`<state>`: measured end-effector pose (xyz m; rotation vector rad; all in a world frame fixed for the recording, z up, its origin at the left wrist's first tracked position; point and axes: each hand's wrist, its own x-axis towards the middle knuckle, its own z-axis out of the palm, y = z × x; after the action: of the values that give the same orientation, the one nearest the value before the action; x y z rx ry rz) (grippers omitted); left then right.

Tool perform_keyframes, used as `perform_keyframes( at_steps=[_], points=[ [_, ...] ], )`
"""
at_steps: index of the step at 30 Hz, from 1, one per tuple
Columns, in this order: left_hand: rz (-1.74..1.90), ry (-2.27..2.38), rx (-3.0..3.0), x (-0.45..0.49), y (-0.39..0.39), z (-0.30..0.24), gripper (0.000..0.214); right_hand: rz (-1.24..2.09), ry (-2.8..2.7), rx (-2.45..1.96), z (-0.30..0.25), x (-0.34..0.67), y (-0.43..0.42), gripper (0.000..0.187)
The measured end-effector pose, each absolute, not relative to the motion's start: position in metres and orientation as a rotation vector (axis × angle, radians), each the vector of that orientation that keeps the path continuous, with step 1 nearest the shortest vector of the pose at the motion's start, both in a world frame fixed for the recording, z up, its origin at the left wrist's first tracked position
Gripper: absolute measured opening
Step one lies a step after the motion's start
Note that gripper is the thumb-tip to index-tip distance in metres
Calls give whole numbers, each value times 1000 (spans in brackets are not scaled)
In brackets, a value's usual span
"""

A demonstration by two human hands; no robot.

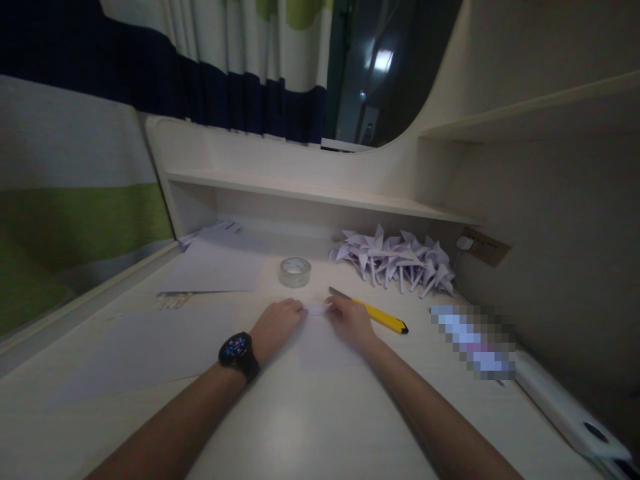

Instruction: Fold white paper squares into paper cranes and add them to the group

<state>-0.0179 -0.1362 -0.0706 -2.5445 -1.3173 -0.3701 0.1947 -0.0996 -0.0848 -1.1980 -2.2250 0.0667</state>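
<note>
Left hand [277, 325] and right hand [351, 321] are pinching a small paper piece [316, 309] between them on the desk [310, 413]. A tape roll [295, 272] and yellow utility knife [381, 316] are lying nearby.

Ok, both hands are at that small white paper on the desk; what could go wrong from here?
1. The yellow utility knife lies right beside the right hand, metal end nearest the fingers; a careless reach might nick them.
2. The light is dim and the small white paper barely stands out from the pale desk, so its edges may be misjudged.
3. The paper pinwheels piled just behind the knife could be crushed by a sweeping arm.
</note>
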Motion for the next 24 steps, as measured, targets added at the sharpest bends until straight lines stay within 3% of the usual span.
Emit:
perform_keyframes(
  at_steps=[24],
  points=[
    [-470,-1489,-2516,-16,-140,-68,19,191,-2138,-1245,-82,196,-94,26]
  ],
)
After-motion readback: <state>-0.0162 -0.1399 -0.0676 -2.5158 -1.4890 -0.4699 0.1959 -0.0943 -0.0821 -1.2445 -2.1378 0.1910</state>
